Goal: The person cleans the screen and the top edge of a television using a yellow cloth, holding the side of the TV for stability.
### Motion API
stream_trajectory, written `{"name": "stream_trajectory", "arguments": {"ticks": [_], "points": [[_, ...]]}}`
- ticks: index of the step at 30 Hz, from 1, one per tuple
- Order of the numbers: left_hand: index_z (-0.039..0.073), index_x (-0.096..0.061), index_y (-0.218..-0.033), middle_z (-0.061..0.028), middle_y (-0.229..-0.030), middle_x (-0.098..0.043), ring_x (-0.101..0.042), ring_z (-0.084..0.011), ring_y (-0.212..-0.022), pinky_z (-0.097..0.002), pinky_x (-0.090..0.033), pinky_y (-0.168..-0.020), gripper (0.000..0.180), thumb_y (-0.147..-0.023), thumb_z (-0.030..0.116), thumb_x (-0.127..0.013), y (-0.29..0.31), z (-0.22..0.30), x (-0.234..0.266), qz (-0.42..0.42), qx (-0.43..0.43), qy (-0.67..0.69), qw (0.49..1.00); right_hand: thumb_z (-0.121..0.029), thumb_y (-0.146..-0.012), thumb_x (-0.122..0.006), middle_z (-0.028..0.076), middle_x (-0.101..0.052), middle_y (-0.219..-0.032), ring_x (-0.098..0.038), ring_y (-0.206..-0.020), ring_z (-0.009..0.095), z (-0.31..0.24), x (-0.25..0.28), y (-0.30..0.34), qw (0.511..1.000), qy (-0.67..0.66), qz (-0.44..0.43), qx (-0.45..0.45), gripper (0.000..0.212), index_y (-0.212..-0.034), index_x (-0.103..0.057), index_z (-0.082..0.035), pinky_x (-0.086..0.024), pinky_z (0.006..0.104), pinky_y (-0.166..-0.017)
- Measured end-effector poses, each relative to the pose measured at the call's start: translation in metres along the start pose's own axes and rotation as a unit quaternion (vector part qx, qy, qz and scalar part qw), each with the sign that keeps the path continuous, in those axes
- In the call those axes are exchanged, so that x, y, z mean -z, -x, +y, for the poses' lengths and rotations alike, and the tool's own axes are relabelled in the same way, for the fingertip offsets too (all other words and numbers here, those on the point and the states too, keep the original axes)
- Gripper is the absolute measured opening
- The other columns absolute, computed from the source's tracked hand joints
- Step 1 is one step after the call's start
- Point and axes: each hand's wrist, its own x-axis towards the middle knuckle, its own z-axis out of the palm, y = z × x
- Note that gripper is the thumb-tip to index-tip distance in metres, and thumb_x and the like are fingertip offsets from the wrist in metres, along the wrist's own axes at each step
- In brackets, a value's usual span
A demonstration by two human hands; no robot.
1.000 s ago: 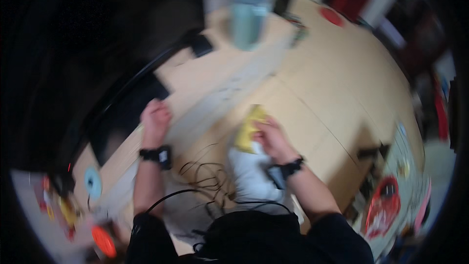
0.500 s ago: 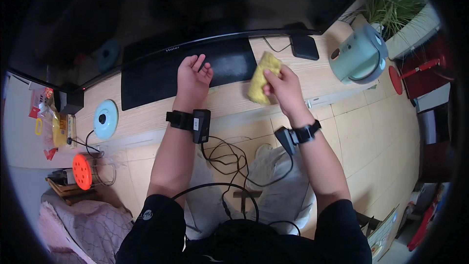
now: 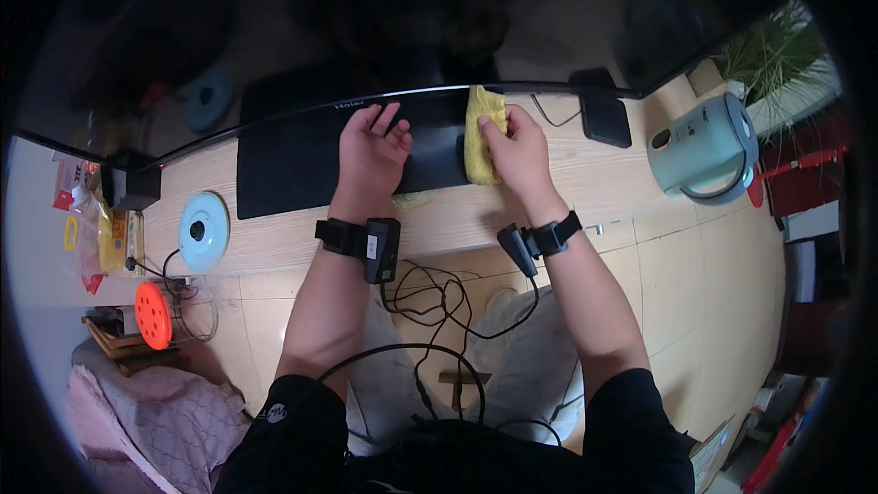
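My right hand [image 3: 519, 148] grips a folded yellow cloth [image 3: 482, 133] and presses it against the lower edge of a wide dark monitor [image 3: 183, 27], on the black mat [image 3: 293, 160] below it. My left hand [image 3: 370, 148] lies flat on the same black mat, fingers spread, holding nothing. Both wrists carry black bands with small boxes and cables running down to my lap.
A pale wooden desk [image 3: 604, 187] holds a light green kettle [image 3: 700, 151] at the right, a small black box [image 3: 605, 119], a round light blue disc [image 3: 202, 230] and a black cube [image 3: 128, 185] at the left. An orange round thing [image 3: 153, 315] sits lower left. A green plant [image 3: 777, 55] stands far right.
The view swung from the floor up to the desk. My right hand carried the yellow cloth up to the monitor's lower edge, and my left hand settled flat on the black mat.
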Motion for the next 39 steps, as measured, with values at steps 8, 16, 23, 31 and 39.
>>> {"name": "stream_trajectory", "arguments": {"ticks": [8, 16, 23, 31, 39], "points": [[0.009, -0.049, -0.106, -0.0098, -0.118, -0.057, -0.054, -0.0223, -0.088, -0.0363, -0.046, -0.081, 0.016, -0.094, 0.019, -0.052, -0.006, 0.001, 0.000, -0.011, 0.015, 0.023, 1.000, -0.012, -0.083, -0.064, 0.011, -0.066, -0.074, -0.064, -0.059, 0.025, -0.083, -0.005, 0.004, 0.910, 0.326, 0.030, 0.253, 0.082, -0.152, -0.020, -0.006, -0.050, 0.0339, -0.051], [0.008, -0.051, -0.101, -0.0107, -0.115, -0.057, -0.055, -0.0216, -0.086, -0.0364, -0.048, -0.082, 0.013, -0.092, 0.017, -0.053, -0.006, -0.001, -0.003, 0.002, 0.008, 0.040, 0.999, -0.012, -0.081, -0.065, 0.008, -0.063, -0.070, -0.062, -0.055, 0.023, -0.083, -0.023, -0.010, 0.879, 0.427, 0.016, 0.210, 0.086, -0.153, -0.017, -0.007, -0.048, 0.0339, -0.046], [0.008, -0.048, -0.108, -0.0098, -0.118, -0.054, -0.054, -0.0222, -0.087, -0.0363, -0.048, -0.081, 0.017, -0.094, 0.017, -0.052, -0.003, -0.006, -0.002, -0.004, 0.000, 0.050, 0.999, -0.014, -0.084, -0.063, 0.012, -0.065, -0.079, -0.065, -0.064, 0.029, -0.073, -0.013, 0.033, 0.916, 0.298, -0.064, 0.262, 0.052, -0.135, -0.053, -0.012, -0.053, 0.0357, -0.056], [0.011, -0.059, -0.102, -0.0044, -0.097, -0.067, -0.056, -0.0133, -0.075, -0.0267, -0.046, -0.069, 0.012, -0.094, 0.020, -0.058, 0.010, -0.016, -0.002, -0.006, 0.008, -0.074, 0.997, -0.007, -0.087, -0.053, 0.004, -0.066, -0.098, -0.063, -0.070, 0.012, -0.007, 0.035, 0.079, 0.956, -0.276, -0.087, -0.041, 0.051, -0.138, -0.050, -0.010, -0.051, 0.0263, -0.058], [0.007, -0.062, -0.091, 0.0032, -0.070, -0.055, -0.046, -0.0066, -0.060, -0.0233, -0.038, -0.058, 0.021, -0.099, 0.025, -0.054, 0.071, -0.047, -0.024, -0.175, -0.067, -0.372, 0.909, -0.001, -0.080, -0.051, 0.009, -0.058, -0.126, -0.057, -0.112, 0.015, -0.008, 0.089, 0.106, 0.778, -0.592, -0.202, -0.057, 0.067, -0.146, -0.037, -0.001, -0.043, 0.0268, -0.097]]}}
